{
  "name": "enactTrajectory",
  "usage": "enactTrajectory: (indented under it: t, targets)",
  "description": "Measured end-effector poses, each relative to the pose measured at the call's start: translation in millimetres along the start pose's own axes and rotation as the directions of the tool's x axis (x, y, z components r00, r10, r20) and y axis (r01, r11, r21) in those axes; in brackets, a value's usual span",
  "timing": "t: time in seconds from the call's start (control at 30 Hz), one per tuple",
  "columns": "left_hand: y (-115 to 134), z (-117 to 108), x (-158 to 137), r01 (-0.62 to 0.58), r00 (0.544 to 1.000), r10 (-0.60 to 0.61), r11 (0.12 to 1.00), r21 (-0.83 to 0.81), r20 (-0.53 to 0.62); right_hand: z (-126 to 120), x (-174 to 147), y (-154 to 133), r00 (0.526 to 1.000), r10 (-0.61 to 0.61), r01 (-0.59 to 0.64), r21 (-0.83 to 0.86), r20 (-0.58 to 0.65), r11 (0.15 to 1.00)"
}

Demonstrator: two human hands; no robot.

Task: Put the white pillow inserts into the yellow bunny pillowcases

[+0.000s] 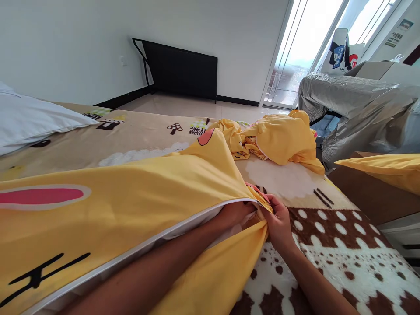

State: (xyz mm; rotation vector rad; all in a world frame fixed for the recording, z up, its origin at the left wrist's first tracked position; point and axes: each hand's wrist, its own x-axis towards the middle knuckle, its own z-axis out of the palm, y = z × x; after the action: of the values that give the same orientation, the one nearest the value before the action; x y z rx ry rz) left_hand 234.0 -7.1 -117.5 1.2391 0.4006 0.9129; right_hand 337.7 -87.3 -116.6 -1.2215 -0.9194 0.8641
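Note:
A yellow cloth cover (pixel 157 183) with a pink-eared animal print lies across the front of the bed, its long white-edged side opening gaping. My left forearm runs in through that opening. Inside, at the cover's right end, is my left hand (pixel 238 213), its fingers mostly hidden by the cloth. White material (pixel 226 236) shows within the opening beneath the forearm. From outside, my right hand (pixel 278 218) pinches the gathered corner of the cover, where a pink-edged strip (pixel 254 189) sticks up. Both hands are close together at this corner.
The bed carries a beige and brown patterned blanket (pixel 331 258). A white pillow (pixel 39 120) lies at left, crumpled yellow cloth (pixel 282 135) farther back. At right are another yellow cloth (pixel 390 168) and silver-wrapped bulky items (pixel 357 96). A black panel (pixel 183 68) leans by the wall.

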Motion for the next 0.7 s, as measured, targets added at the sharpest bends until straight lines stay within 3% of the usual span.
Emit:
enactTrajectory:
  t: [0.17,0.3,0.4,0.5,0.57,0.63,0.7]
  targets:
    - [12,1,0,-0.065,0.998,0.062,0.991,0.116,0.034,-1,0,-10,1.000,-0.004,0.004,-0.065,0.007,0.998]
    - [30,5,-3,-0.102,0.992,0.075,0.942,0.321,0.097,-5,0,-19,0.998,-0.034,0.039,-0.120,0.043,0.992]
    - [38,7,-4,-0.078,0.995,0.040,0.876,0.477,0.088,-13,5,-17,0.997,-0.017,0.024,-0.085,0.077,0.996]
    - [36,6,-4,-0.024,0.999,0.001,0.850,0.526,0.043,-24,17,-7,0.999,0.044,-0.045,-0.054,-0.013,0.998]
    - [32,5,-4,0.005,1.000,-0.015,0.848,0.530,0.015,-32,26,0,0.996,0.090,-0.093,-0.124,-0.026,0.988]
    - [30,4,-4,0.030,1.000,-0.030,0.847,0.531,-0.009,-36,30,3,0.983,0.164,-0.149,-0.168,0.077,0.974]
    - [28,3,-4,0.048,0.999,-0.039,0.846,0.532,-0.028,-36,30,1,0.940,0.242,-0.220,-0.114,0.239,0.969]
